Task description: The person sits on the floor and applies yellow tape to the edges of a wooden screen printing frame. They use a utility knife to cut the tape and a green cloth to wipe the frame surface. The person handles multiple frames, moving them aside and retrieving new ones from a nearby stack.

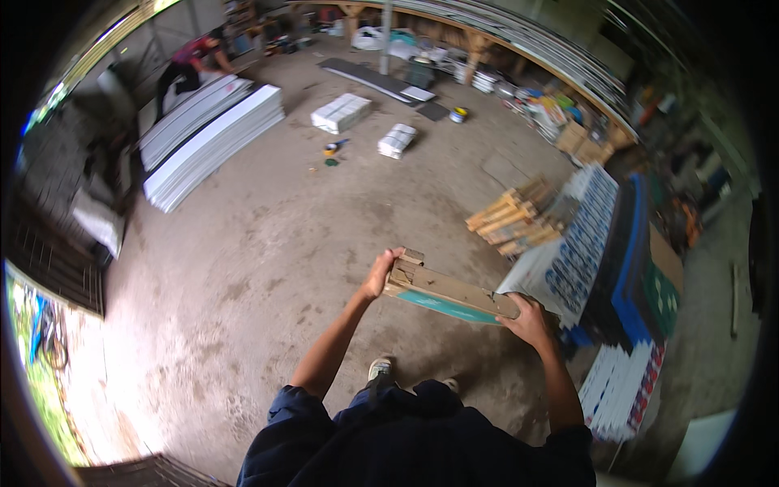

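Concrete floor [268, 235] spreads across a wide workshop; white panels [219, 142] lie stacked at far left, where a co-worker [188, 65] bends over, and two white bundles [341, 113] sit mid-floor. A long, narrow cardboard box [450, 294], brown on top and teal along the side nearest the wearer, spans the gap between the two hands, in front of the torso and above the shoes [380, 369] as seen from the head. Its long axis runs crosswise, slanting from upper left to lower right in the view, so the left end sits farther out from the body. Left hand [379, 274] grips the left end, beside a small raised flap [412, 256]; right hand [529, 323] grips the opposite end, thumb toward the top face. Neither hand is nearer: both touch the box, which lies rightward of the left fingers and leftward of the right ones. Fingers are closed on the ends; those underneath are hidden. Right hand is the one closer to the packaged stack [580, 235] and the wooden sticks [515, 217].
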A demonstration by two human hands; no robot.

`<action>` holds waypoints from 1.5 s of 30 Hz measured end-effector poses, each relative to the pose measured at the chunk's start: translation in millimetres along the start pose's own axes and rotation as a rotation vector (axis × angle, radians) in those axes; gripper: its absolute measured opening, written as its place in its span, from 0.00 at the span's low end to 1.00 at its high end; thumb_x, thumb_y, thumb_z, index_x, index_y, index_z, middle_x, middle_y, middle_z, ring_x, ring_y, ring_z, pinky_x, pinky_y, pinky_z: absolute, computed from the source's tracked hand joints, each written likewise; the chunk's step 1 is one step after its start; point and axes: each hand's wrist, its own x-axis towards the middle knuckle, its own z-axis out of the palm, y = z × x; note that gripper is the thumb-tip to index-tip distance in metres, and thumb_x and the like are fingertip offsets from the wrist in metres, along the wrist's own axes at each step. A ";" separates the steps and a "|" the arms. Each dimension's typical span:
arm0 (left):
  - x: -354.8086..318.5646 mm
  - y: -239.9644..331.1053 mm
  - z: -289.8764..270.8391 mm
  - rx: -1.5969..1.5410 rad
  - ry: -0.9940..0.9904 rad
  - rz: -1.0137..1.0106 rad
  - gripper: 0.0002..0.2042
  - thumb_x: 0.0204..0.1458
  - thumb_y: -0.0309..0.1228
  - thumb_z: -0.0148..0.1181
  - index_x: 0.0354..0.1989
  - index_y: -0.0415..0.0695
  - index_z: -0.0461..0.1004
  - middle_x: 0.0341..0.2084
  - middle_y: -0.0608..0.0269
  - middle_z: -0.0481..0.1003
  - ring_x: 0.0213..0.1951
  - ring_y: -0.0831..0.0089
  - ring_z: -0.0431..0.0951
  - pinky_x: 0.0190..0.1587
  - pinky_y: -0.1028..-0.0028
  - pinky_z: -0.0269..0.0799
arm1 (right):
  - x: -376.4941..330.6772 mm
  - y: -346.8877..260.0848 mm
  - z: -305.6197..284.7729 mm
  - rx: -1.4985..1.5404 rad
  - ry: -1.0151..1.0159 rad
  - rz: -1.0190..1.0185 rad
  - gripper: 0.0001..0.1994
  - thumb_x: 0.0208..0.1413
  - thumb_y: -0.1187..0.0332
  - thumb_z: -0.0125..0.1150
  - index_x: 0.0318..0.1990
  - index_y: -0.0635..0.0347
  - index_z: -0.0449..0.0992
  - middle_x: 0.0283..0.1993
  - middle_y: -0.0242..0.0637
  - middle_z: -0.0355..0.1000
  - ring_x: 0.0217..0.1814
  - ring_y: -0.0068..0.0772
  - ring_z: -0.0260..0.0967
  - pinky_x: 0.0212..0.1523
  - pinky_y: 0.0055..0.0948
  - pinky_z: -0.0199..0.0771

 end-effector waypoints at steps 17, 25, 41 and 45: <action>176.0 15.3 -75.3 0.918 0.774 -0.311 0.26 0.53 0.53 0.46 0.24 0.40 0.76 0.18 0.49 0.73 0.24 0.54 0.75 0.32 0.65 0.68 | 294.0 13.9 114.6 0.423 -0.047 -0.295 0.36 0.50 0.60 0.62 0.63 0.62 0.53 0.63 0.49 0.54 0.67 0.46 0.49 0.64 0.39 0.48; 285.5 0.9 -143.2 0.774 0.997 -0.147 0.21 0.56 0.42 0.47 0.24 0.34 0.73 0.15 0.51 0.71 0.19 0.68 0.72 0.27 0.69 0.67 | 451.5 48.0 127.0 0.534 -0.006 -0.267 0.30 0.55 0.61 0.57 0.62 0.63 0.55 0.62 0.50 0.53 0.65 0.49 0.48 0.63 0.43 0.49; 559.9 -39.5 -297.2 0.654 0.918 0.152 0.18 0.57 0.35 0.42 0.23 0.36 0.72 0.17 0.49 0.72 0.19 0.56 0.73 0.26 0.66 0.67 | 778.0 39.8 185.5 0.503 0.266 0.005 0.16 0.53 0.62 0.58 0.41 0.64 0.66 0.40 0.45 0.67 0.44 0.46 0.64 0.46 0.41 0.61; 620.8 -7.6 -337.0 0.689 0.906 0.128 0.17 0.57 0.36 0.43 0.25 0.37 0.73 0.20 0.47 0.73 0.24 0.47 0.72 0.27 0.62 0.67 | 857.4 41.6 186.6 0.508 0.364 0.075 0.12 0.54 0.67 0.55 0.42 0.65 0.65 0.40 0.47 0.67 0.47 0.46 0.62 0.48 0.42 0.60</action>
